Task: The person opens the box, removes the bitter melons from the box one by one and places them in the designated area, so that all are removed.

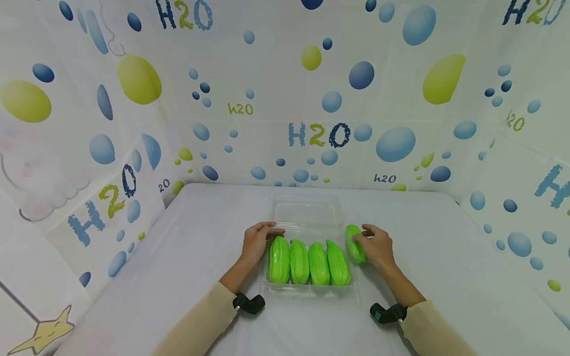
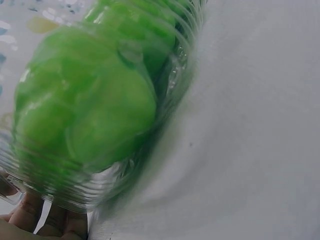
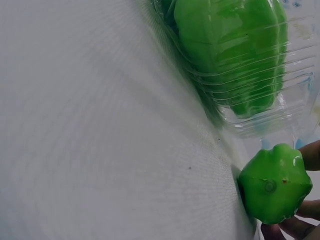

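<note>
A clear plastic clamshell container (image 1: 307, 287) lies with its lid (image 1: 307, 210) folded back. Side by side in it are several glossy green ribbed gourd-like pieces (image 1: 279, 259). At the container's upper left edge my left hand (image 1: 256, 242) grips the rim; in the left wrist view its fingers (image 2: 27, 212) show against the ribbed outer wall. My right hand (image 1: 377, 247) pinches another green gourd-like piece (image 1: 354, 249) just outside the container's right wall. End-on in the right wrist view, this gourd-like piece (image 3: 275, 185) stands low by the white cloth, fingers along its far side.
White cloth covers the table (image 1: 213, 212), which spreads to both sides of the container. Behind it and along the sides hang white sheets (image 1: 267, 74) printed with bubbles and H2O lettering. A dark strapped device (image 1: 249, 302) sits on each wrist.
</note>
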The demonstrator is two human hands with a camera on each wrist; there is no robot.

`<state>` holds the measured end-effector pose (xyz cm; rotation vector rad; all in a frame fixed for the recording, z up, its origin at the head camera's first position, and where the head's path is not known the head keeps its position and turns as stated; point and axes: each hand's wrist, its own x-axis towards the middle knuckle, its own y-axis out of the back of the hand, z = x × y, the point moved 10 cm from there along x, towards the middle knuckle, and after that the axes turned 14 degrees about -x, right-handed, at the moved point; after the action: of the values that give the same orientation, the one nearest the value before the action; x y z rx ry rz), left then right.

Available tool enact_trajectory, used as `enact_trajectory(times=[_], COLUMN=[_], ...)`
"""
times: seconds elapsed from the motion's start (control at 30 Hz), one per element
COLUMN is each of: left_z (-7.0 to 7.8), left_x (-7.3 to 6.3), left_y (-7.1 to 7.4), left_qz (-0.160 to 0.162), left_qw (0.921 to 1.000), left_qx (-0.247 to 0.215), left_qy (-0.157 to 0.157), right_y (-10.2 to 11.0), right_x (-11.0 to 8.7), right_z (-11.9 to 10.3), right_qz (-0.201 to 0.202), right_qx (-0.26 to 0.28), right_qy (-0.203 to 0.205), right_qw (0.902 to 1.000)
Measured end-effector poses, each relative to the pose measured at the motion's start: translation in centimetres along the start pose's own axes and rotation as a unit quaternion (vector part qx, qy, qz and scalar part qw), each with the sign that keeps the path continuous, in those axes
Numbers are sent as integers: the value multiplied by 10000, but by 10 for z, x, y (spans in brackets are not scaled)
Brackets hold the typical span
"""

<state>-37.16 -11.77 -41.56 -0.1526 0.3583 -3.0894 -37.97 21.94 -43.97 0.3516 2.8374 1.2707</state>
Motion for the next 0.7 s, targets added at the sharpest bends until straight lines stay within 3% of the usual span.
enact_trajectory(times=[0.7], left_z=[2], left_x=[-1], left_y=[0], left_qz=[4], left_qw=[10000], left_qx=[60], left_qy=[-75], right_y=[9], right_x=[-3], right_z=[-11], right_qz=[281], right_qx=[212], right_qy=[216], right_qw=[9991])
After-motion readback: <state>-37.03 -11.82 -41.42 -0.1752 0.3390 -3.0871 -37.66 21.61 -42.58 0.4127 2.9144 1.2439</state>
